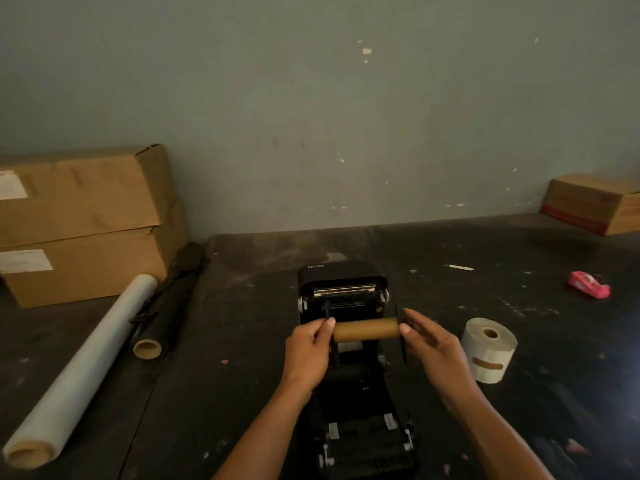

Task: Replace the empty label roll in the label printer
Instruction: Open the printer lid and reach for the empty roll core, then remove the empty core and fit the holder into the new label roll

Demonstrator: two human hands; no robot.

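Note:
The black label printer (346,282) lies open on the dark table, its lid tipped back toward the wall. Over its open bay I hold an empty brown cardboard core (366,330) level, mounted on a black spindle with end guides. My left hand (308,351) pinches the left end guide. The right end is gripped by my right hand (434,344). A full roll of white labels (488,349) stands on end on the table, just right of my right hand.
Two stacked cardboard boxes (83,223) sit at the back left. A long roll of clear film (86,368) and a dark roll (166,306) lie in front of them. A pink tape dispenser (588,285) and another box (595,202) are at the right.

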